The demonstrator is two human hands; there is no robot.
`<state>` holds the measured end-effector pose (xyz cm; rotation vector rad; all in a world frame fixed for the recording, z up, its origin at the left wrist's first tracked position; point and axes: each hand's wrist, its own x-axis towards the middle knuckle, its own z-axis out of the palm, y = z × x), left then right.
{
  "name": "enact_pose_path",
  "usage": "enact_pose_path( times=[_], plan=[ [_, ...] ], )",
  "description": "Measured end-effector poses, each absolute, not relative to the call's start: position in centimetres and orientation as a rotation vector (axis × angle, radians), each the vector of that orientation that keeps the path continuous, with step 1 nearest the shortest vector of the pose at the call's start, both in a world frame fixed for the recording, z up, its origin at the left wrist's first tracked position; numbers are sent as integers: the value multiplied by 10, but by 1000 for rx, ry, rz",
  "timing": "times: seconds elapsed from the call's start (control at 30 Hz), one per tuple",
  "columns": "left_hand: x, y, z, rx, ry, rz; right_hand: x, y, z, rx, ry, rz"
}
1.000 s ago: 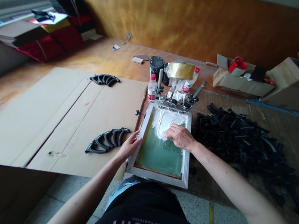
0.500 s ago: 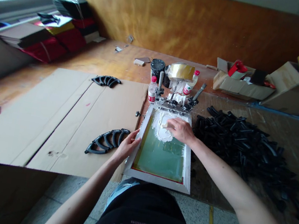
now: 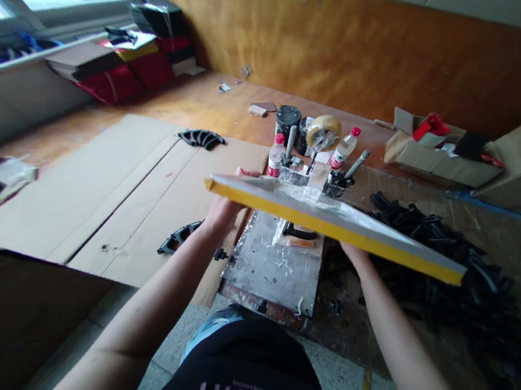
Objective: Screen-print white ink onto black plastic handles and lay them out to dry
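The screen printing frame [image 3: 334, 226] is tilted up, its yellow-taped near edge facing me. My left hand [image 3: 229, 206] grips its left side, with fingers showing over the top. My right hand [image 3: 354, 254] is under the raised frame at the right; its fingers are hidden behind the edge. Below the frame lies a stained metal base plate [image 3: 273, 269]. A curved black plastic handle [image 3: 301, 233] sits on a holder at the plate's far end, left of my right hand. A pale flat block [image 3: 317, 179] stands at the frame's hinged end.
Black handles lie heaped [image 3: 431, 242] on the right. A fanned row of handles [image 3: 201, 138] and a partly hidden row [image 3: 178, 238] rest on cardboard [image 3: 136, 195] at left. Behind the clamps stand red-capped bottles [image 3: 276, 154], a black tub [image 3: 287, 120] and a tape roll [image 3: 324, 132].
The frame has swung up from lying flat, uncovering the plate and the handle. My left hand has risen with it. My right hand has left the white paste and moved beneath the frame.
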<state>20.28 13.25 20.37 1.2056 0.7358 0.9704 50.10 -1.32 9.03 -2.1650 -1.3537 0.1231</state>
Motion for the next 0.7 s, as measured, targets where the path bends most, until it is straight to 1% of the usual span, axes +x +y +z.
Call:
enact_pose_path(
  times=[0.1, 0.23, 0.37, 0.4, 0.43, 0.5, 0.6, 0.7],
  plan=[
    [217, 136, 215, 1182, 755, 953, 463, -14, 67, -2060, -1601, 200],
    [213, 113, 204, 1129, 850, 980, 441, -9, 73, -2004, -1832, 190],
    [191, 63, 163, 1065, 957, 521, 410, 0, 99, -1797, -1854, 156],
    [185, 52, 151, 1013, 983, 461, 393, 2, 104, -1727, -1888, 138],
    [178, 44, 139, 954, 1024, 470, 373, 5, 107, -1657, -1945, 122],
    [159, 35, 115, 841, 1153, 632, 327, 11, 108, -1518, -2104, 112],
    [113, 37, 80, 741, 1375, 852, 263, 28, 96, -1373, -2288, 195],
    [53, 47, 46, 730, 1607, 857, 222, 62, 75, -1398, -2356, 314]
  ],
)
